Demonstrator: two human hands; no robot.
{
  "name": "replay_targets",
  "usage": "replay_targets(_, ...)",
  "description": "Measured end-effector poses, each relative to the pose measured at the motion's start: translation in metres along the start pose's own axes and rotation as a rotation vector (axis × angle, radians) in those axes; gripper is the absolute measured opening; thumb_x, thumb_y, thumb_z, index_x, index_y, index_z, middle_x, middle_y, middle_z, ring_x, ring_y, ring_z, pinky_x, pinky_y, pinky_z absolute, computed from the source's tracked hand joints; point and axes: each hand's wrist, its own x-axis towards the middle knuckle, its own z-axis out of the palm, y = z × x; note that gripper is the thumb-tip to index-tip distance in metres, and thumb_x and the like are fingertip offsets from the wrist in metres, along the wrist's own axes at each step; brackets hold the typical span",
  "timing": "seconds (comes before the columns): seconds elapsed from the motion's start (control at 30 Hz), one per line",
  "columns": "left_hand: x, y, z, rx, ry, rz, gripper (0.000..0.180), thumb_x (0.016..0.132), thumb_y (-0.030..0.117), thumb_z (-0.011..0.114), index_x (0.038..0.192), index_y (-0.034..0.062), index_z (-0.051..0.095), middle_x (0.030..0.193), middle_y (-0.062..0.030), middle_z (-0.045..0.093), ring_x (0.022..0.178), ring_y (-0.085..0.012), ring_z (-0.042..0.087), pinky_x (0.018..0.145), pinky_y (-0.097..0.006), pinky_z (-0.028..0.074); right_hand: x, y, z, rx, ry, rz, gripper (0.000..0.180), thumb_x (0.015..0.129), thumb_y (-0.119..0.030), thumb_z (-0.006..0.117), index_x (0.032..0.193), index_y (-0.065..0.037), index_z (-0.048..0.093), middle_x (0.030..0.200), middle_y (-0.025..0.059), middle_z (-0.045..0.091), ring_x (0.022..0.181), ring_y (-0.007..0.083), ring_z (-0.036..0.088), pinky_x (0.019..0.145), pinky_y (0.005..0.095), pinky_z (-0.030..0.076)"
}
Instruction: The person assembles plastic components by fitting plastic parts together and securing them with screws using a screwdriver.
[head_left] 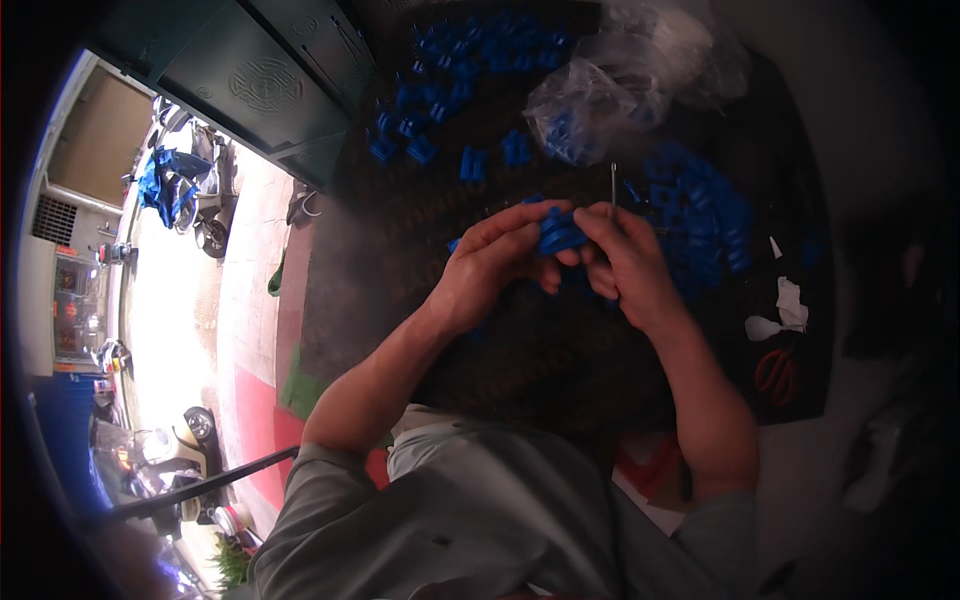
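Blue part (563, 233), in left hand (492, 255) and right hand (630, 255), dark table (560, 365).

This looks like a small workshop or work corner open to the street. Many like blue plastic parts (700, 215) cover a dark table (400, 255), with a clear plastic bag (640, 75) at the top and red-handled scissors (776, 376) at lower right. At left, past a dark green panelled door (215, 90), scooters (195, 445) stand on sunlit paving (170, 300).
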Motion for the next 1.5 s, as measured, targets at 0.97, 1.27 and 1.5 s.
replay_targets(0.97,0.005,-0.011,-0.010,0.000,0.133,0.145,0.025,0.102,0.007,0.077,0.126,0.0045,0.067,0.108,-0.0030,0.075,0.094,-0.0106,0.072,0.086,-0.029,0.061,-0.002,-0.004,0.022,-0.058,0.163,-0.152,0.024,0.112,-0.024,0.065,0.129,-0.008,0.061,0.087,-0.0004,0.059,0.059,0.0009,0.044,0.049,0.0194,0.034)
replay_targets(1.27,0.010,-0.003,-0.023,-0.344,0.253,0.103,0.013,0.107,0.015,0.070,0.118,0.0099,0.065,0.101,-0.0049,0.074,0.093,-0.0183,0.075,0.089,-0.038,0.064,-0.012,-0.008,0.027,-0.705,0.249,-0.464,0.033,0.113,-0.011,0.059,0.146,-0.006,0.063,0.097,0.0058,0.067,0.075,0.0126,0.063,0.065,0.0311,0.053)
replay_targets(1.5,0.012,-0.005,-0.025,-0.308,0.249,0.192,0.017,0.107,0.014,0.071,0.121,0.0070,0.065,0.103,-0.0047,0.075,0.091,-0.0182,0.077,0.086,-0.036,0.065,-0.008,0.000,0.027,-1.104,0.200,-0.750,0.040,0.107,-0.011,0.068,0.146,-0.016,0.068,0.094,0.0114,0.076,0.078,0.0275,0.074,0.067,0.0405,0.058)
